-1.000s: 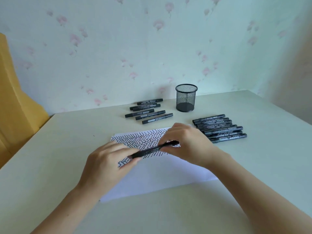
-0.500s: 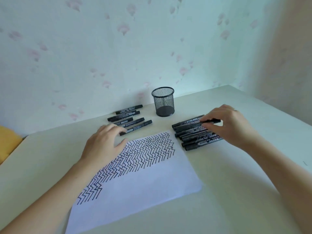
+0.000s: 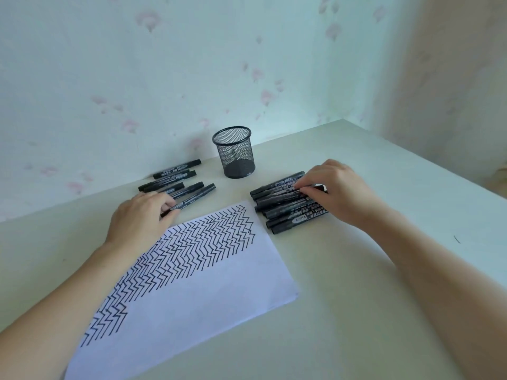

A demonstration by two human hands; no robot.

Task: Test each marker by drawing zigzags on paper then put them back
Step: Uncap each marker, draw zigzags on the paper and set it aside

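A white paper sheet (image 3: 192,305) lies in front of me, its upper part filled with black zigzag rows. Several black markers (image 3: 175,178) lie in a loose group behind the paper's left end. My left hand (image 3: 140,219) pinches the near end of the closest marker (image 3: 196,197) of that group between thumb and fingers. A tight pile of several black markers (image 3: 285,209) lies right of the paper. My right hand (image 3: 338,189) rests on top of that pile, fingertips curled on one marker (image 3: 321,187) whose end shows under the hand.
An empty black mesh pen cup (image 3: 236,152) stands upright between the two marker groups, near the wall. The pale table (image 3: 356,311) ends at the wall behind and has an edge at the far right.
Both hands held one marker over the paper a second ago. The right hand carried it right to the pile; the left hand moved up to the left group and took hold of the closest marker.
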